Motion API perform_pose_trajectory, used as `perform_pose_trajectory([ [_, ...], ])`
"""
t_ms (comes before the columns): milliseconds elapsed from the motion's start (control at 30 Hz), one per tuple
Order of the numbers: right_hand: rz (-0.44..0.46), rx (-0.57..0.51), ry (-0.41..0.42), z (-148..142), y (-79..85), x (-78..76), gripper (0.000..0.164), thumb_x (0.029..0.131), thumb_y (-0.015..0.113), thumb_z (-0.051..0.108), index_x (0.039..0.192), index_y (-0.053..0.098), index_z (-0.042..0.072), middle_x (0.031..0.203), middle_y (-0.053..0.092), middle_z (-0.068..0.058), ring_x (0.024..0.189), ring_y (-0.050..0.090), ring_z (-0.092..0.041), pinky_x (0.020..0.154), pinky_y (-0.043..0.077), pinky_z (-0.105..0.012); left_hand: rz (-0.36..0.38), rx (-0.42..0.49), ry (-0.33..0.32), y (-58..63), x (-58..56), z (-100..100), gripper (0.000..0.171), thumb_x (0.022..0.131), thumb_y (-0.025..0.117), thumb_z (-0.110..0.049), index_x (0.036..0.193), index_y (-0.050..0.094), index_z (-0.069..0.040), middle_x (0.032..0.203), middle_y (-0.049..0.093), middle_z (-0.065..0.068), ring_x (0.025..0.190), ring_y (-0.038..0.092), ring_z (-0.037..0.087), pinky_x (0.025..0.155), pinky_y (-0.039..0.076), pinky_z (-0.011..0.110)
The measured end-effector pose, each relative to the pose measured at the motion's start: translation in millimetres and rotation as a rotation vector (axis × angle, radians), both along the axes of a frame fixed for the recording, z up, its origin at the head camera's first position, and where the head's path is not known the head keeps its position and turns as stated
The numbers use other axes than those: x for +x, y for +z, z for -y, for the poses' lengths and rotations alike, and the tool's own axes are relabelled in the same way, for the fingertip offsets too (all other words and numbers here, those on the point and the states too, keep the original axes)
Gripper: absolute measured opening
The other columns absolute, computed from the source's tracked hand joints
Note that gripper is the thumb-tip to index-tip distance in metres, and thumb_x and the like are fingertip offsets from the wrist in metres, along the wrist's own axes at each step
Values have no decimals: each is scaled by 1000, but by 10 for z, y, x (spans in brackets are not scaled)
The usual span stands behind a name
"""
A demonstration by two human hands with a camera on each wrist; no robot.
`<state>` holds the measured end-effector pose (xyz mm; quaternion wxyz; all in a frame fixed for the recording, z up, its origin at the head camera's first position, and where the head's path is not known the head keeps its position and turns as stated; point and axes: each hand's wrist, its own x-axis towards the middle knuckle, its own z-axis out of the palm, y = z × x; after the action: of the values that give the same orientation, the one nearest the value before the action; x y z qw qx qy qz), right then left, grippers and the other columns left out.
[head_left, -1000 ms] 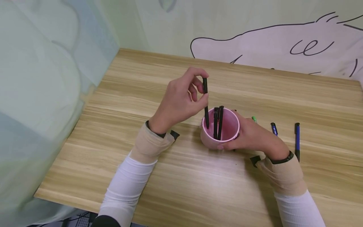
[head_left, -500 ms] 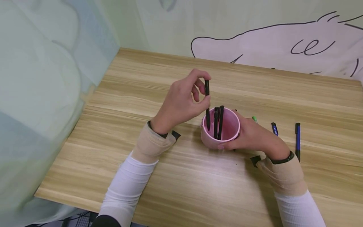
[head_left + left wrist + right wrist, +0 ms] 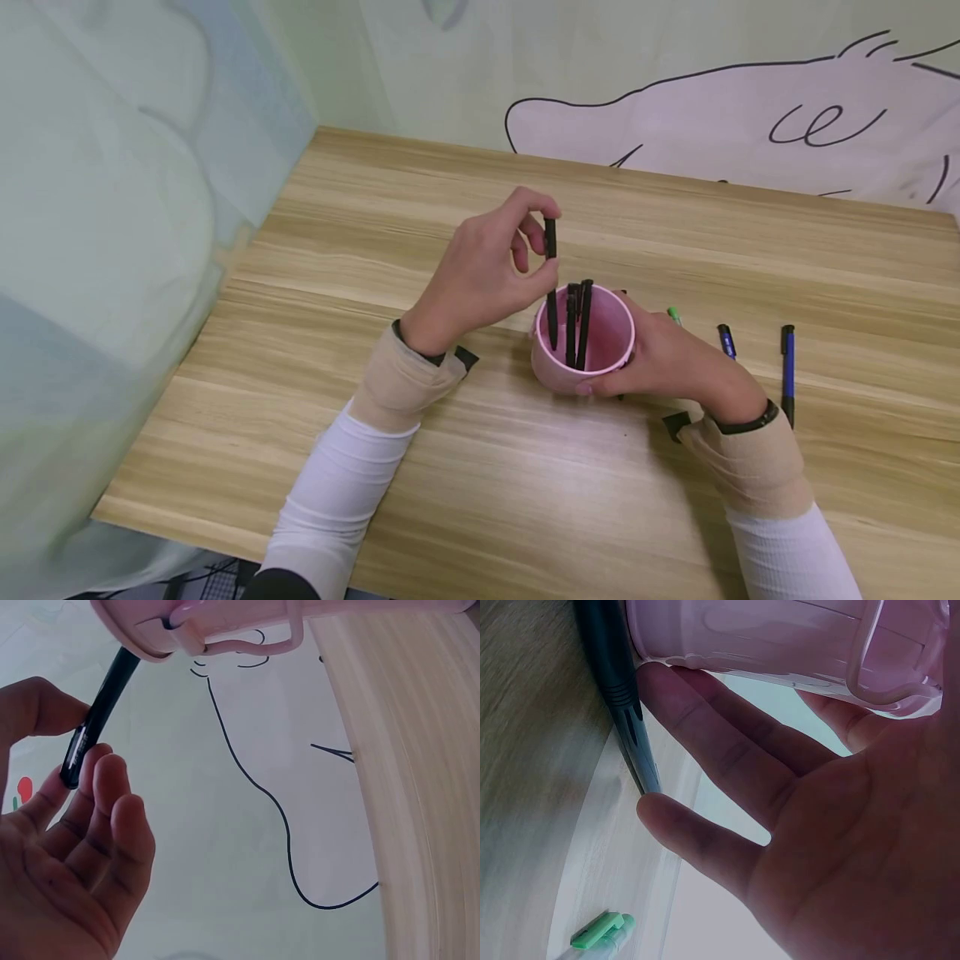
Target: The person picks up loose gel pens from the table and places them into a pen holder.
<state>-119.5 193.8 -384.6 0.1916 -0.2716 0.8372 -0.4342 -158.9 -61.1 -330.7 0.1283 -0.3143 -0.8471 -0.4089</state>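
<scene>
No text is legible (the pale marks on the black pen are tiny).

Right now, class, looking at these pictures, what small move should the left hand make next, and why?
Probably the left hand should lower the black pen deeper into the pink cup: its lower end is inside the rim, its upper part is pinched above, the right hand holds the cup, and other black pens stand inside.

The left grip pinches a black pen, its far end hidden by a pink cup.
</scene>
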Motion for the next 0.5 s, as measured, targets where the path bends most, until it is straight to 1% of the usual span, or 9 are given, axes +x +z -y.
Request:
perform_pose_trajectory([
  [100, 0, -2, 1, 0, -5, -4, 100, 68, 95, 37, 147, 38, 13, 128, 62, -3, 115, 60, -19, 92, 52, -42, 16, -16, -10, -3, 0, -4, 39, 82, 71, -11, 119, 57, -8, 85, 63, -3, 64, 53, 6, 58, 43, 27],
  [200, 3, -6, 2, 0, -9, -5, 100, 68, 95, 37, 147, 38, 14, 127, 62, -3, 115, 60, -19, 92, 52, -42, 17, -32, -24, -10, -1, -9, 40, 81, 72, -12, 118, 57, -9, 84, 63, -4, 64, 53, 6, 59, 43, 27],
  [400, 14, -18, 12, 5, -18, -2, 98, 69, 94, 36, 147, 38, 15, 128, 62, -2, 115, 60, -20, 92, 52, -42, 21, -52, -43, -19, 4, -14, 40, 81, 71, -12, 117, 57, -8, 84, 65, 0, 65, 54, 7, 59, 43, 27],
  [500, 10, -23, 13, 5, -19, -5, 98, 69, 94, 36, 147, 38, 16, 127, 62, -3, 115, 60, -20, 92, 52, -42, 21, -66, -47, -23, 5, -17, 39, 81, 71, -13, 117, 56, -8, 83, 64, -2, 65, 53, 6, 59, 43, 27],
])
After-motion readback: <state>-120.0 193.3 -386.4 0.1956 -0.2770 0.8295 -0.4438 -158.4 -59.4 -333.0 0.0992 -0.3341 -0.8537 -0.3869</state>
